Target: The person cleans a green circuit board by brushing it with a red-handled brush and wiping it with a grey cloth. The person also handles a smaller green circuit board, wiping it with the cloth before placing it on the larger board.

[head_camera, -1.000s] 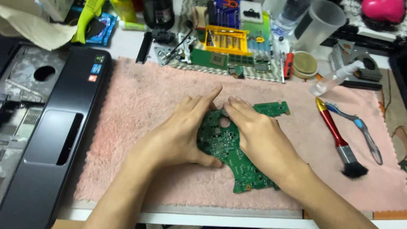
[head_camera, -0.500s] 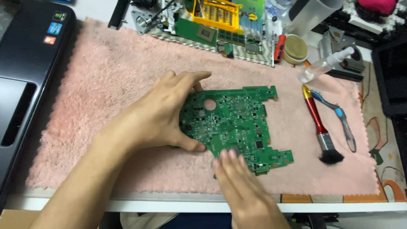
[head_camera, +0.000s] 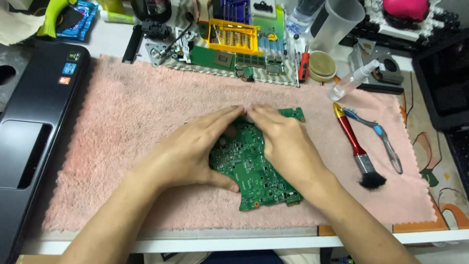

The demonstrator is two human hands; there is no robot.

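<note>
Pink fleece towel (head_camera: 122, 127) covers my counter (head_camera: 273, 240), and the green circuit board (head_camera: 246, 166) lies flat near its middle, long axis running from upper right down toward me. Both hands are spread flat on it: my left hand (head_camera: 195, 149) on the left edge, thumb under the lower rim, my right hand (head_camera: 286, 144) on the right half. Fingertips meet at the far edge. A red-handled brush (head_camera: 355, 146) lies well to the right.

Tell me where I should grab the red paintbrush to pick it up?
Probably the red handle, from above. The brush lies flat on the pink towel with its black bristles toward you, so the bare handle is the clean, easy part. A toothbrush lies close on its right.
</note>
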